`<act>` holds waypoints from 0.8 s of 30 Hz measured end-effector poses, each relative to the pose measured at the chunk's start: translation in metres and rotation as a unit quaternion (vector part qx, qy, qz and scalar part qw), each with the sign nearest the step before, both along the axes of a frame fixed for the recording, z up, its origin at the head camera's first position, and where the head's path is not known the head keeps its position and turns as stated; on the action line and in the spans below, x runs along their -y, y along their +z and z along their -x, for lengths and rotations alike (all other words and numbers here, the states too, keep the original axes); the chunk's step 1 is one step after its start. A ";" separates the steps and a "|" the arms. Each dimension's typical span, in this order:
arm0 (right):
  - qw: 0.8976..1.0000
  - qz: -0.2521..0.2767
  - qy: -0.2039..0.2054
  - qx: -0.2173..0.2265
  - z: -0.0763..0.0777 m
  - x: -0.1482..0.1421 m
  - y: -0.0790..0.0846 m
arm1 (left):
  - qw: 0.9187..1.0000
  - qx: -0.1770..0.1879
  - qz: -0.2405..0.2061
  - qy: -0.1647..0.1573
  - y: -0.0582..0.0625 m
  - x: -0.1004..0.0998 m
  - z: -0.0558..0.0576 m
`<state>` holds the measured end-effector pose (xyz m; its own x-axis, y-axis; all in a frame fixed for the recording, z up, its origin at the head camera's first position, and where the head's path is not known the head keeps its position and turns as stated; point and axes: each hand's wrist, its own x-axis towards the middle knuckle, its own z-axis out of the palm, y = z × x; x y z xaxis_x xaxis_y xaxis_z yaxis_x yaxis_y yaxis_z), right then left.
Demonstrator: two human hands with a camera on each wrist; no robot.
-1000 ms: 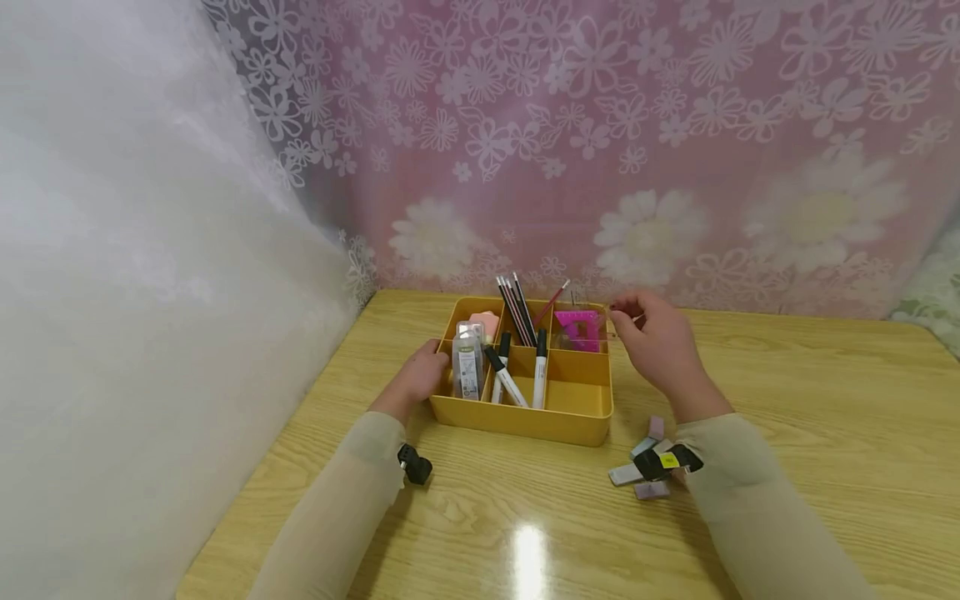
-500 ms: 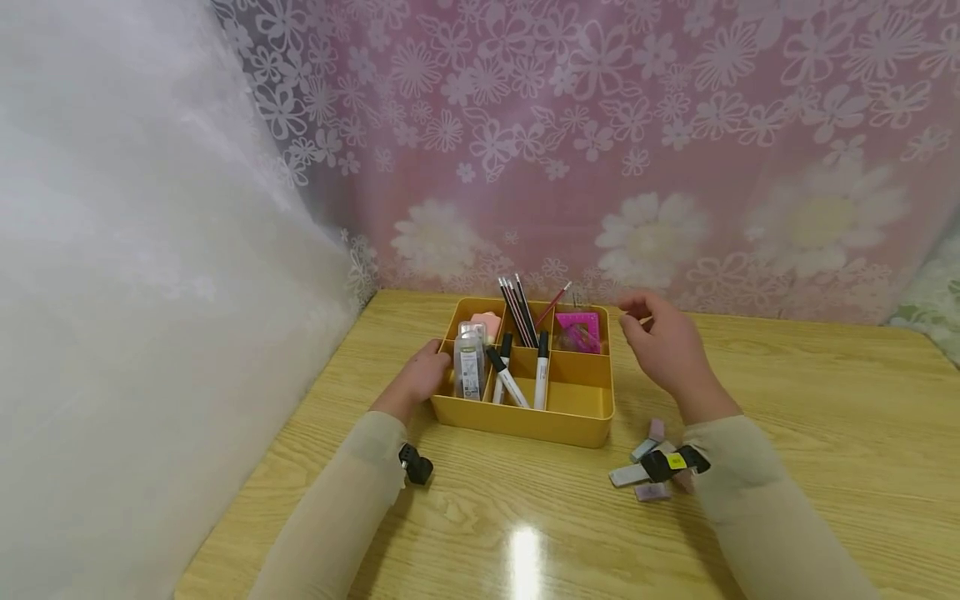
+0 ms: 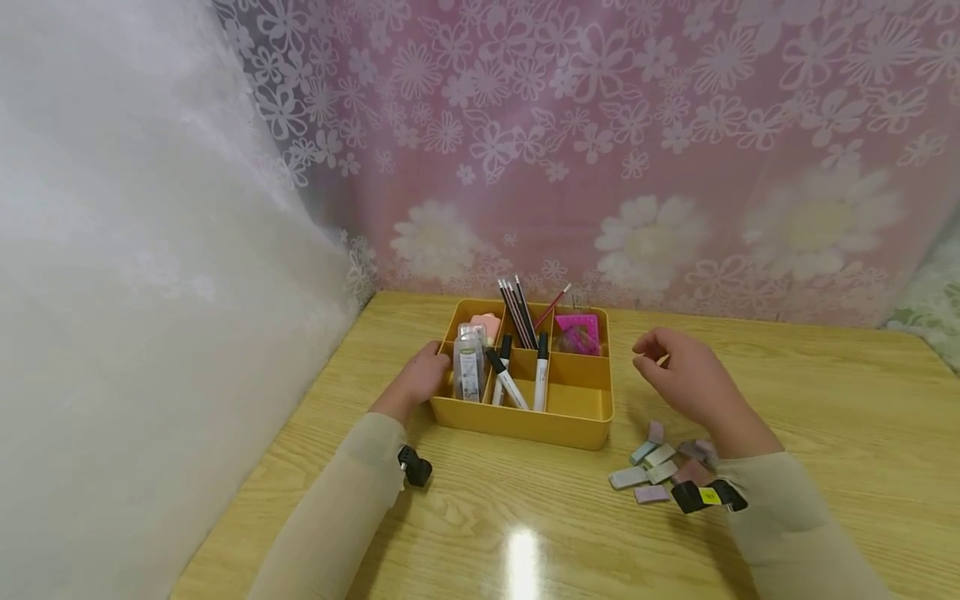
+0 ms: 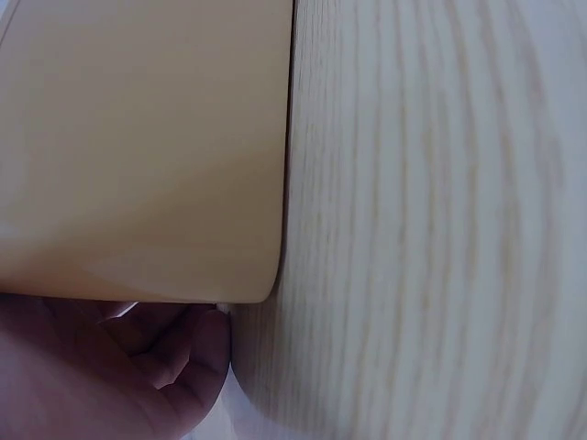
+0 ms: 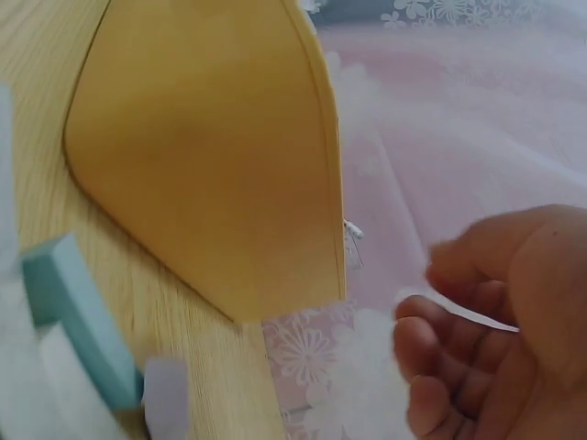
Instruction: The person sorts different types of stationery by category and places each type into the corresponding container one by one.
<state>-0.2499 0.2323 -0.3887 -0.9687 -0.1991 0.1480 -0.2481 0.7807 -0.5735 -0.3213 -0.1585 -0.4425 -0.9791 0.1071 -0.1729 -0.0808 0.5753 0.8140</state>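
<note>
My left hand (image 3: 420, 375) grips the left side of a yellow desk organizer (image 3: 522, 422), its fingers curled against the outer wall (image 4: 156, 183) in the left wrist view. My right hand (image 3: 686, 375) hovers to the right of the organizer, loosely curled with nothing in it. The right wrist view shows a gap between its thumb and fingertips. Compartments hold black-and-white markers (image 3: 541, 375), upright pencils (image 3: 517, 312), a magenta set square (image 3: 588, 329), clear labelled plastic cases (image 3: 469, 371) and pink pads (image 3: 487, 323). The front right compartment has a bare floor.
Several small pastel blocks, like erasers (image 3: 628, 477), lie in a loose pile on the wooden table (image 3: 450, 508), under the right forearm. Behind the table hangs a pink floral curtain (image 3: 525, 208); a white sheet (image 3: 150, 292) drapes on the left.
My right hand has let go of a thin clear piece at the set square's compartment, then moved right and toward me. More of the pastel blocks show now. My left hand stays put.
</note>
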 end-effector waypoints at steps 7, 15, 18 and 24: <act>0.996 -0.065 0.045 0.042 -0.004 -0.008 -0.007 | 1.000 0.008 -0.002 0.002 0.001 0.000 0.001; 0.983 -0.113 0.103 0.105 -0.005 -0.017 -0.018 | 1.000 0.010 0.007 0.004 -0.001 0.001 0.002; 0.979 -0.119 0.110 0.123 -0.006 -0.021 -0.020 | 1.000 0.011 0.009 0.006 -0.001 0.001 0.001; 0.974 -0.119 0.121 0.150 -0.005 -0.021 -0.023 | 1.000 0.015 0.002 0.006 0.002 -0.001 0.001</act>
<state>-0.2452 0.2536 -0.4114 -0.8817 -0.4212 -0.2127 -0.2905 0.8397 -0.4588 -0.3220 -0.1578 -0.4405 -0.9748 0.0939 -0.2024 -0.1122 0.5778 0.8084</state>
